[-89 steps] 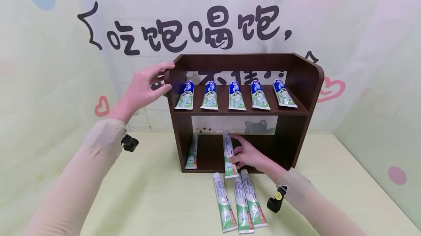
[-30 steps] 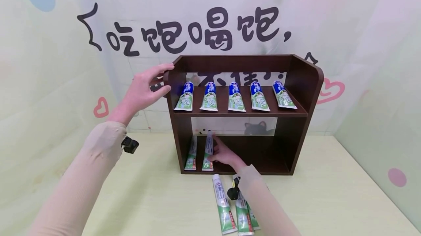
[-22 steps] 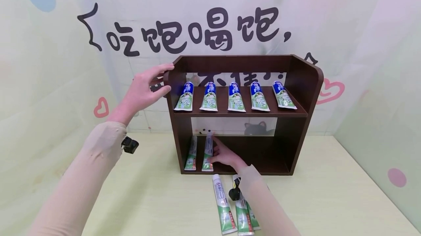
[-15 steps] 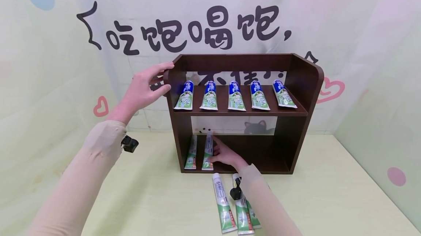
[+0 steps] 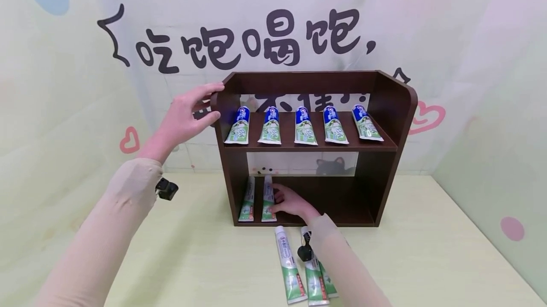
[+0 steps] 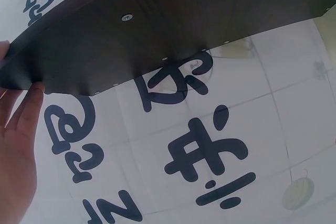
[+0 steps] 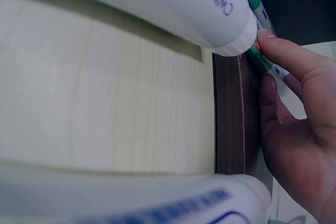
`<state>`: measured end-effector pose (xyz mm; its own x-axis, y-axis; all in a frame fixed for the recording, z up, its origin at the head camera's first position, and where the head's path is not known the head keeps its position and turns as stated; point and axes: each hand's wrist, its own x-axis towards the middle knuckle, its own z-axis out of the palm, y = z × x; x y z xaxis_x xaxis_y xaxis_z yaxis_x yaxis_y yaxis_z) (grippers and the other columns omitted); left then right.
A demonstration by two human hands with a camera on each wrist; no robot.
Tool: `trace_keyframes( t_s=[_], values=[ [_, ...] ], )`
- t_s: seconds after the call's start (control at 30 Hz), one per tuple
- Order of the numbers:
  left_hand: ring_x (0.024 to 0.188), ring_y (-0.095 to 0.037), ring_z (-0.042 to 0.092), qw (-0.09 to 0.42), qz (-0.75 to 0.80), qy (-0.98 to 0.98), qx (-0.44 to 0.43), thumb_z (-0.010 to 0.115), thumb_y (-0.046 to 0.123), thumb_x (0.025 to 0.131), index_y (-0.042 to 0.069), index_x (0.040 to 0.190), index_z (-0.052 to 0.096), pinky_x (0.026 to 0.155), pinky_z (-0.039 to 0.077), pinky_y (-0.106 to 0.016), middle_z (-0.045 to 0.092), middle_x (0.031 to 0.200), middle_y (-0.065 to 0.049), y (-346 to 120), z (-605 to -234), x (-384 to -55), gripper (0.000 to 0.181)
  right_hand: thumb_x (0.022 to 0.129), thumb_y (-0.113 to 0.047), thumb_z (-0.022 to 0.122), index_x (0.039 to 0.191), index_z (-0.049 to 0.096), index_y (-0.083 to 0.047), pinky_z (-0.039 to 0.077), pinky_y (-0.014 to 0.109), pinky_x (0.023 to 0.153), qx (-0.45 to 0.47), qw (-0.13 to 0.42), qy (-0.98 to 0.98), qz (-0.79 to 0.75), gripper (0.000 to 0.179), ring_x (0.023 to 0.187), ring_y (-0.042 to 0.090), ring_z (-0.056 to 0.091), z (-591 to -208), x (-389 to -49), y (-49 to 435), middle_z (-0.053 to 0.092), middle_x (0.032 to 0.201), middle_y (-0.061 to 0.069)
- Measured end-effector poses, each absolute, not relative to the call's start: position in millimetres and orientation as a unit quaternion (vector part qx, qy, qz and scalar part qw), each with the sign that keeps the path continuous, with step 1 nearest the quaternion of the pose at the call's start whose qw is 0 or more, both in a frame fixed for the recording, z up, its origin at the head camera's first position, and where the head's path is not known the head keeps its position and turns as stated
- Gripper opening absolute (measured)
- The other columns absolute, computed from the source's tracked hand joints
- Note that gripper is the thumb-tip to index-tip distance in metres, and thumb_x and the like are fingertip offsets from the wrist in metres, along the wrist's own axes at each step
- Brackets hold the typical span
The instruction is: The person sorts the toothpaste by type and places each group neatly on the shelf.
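Observation:
My left hand (image 5: 183, 114) grips the upper front edge of the left side panel of a dark brown two-tier shelf (image 5: 305, 148). In the left wrist view, the fingers of the left hand (image 6: 18, 150) lie against the panel edge. My right hand (image 5: 292, 202) reaches into the lower tier. Its thumb and fingers are on a white and green toothpaste tube (image 5: 268, 197) lying on the board. Another such toothpaste tube (image 5: 247, 200) lies to its left, by the side panel. In the right wrist view, the right hand (image 7: 304, 124) has its thumb on the tube, partly hidden.
Several blue and green toothpaste tubes (image 5: 304, 126) lie in a row on the upper tier. On the table (image 5: 192, 259) before the shelf lie three more white and green tubes (image 5: 290, 269), two partly covered by the right forearm. A printed cloth (image 5: 427, 22) hangs behind.
My right hand has carried the toothpaste tube left from the shelf's middle and laid it beside the first one. Its index finger has since slid down from near the cap. The left hand stays put.

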<state>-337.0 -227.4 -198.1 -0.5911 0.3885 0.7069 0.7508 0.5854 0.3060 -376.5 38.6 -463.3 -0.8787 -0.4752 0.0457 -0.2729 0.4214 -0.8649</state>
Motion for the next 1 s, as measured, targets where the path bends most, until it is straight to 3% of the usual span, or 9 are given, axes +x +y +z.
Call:
trace_keyframes(
  t_s=[0.7, 1.0],
  values=[
    [0.112, -0.020, 0.061, 0.299, -0.307, -0.838, -0.337, 0.071, 0.003, 0.087, 0.012, 0.139, 0.057, 0.101, 0.055, -0.041, 0.059, 0.141, -0.006, -228.9, -197.9, -336.9, 0.054, 0.083, -0.006, 0.076, 0.148, 0.039, -0.002, 0.052, 0.044, 0.097, -0.228, 0.099, 0.830, -0.500, 0.076, 0.110, 0.030, 0.056, -462.8, -376.2, 38.2, 0.057, 0.120, 0.022],
    [0.115, -0.021, 0.061, 0.297, -0.311, -0.837, -0.338, 0.071, 0.003, 0.088, 0.013, 0.139, 0.057, 0.101, 0.055, -0.023, 0.059, 0.142, -0.006, -228.9, -198.8, -337.7, 0.054, 0.085, -0.009, 0.075, 0.150, 0.038, -0.003, 0.052, 0.043, 0.098, -0.231, 0.105, 0.834, -0.490, 0.075, 0.112, 0.030, 0.056, -462.5, -376.1, 39.6, 0.057, 0.123, 0.022]
  ],
)
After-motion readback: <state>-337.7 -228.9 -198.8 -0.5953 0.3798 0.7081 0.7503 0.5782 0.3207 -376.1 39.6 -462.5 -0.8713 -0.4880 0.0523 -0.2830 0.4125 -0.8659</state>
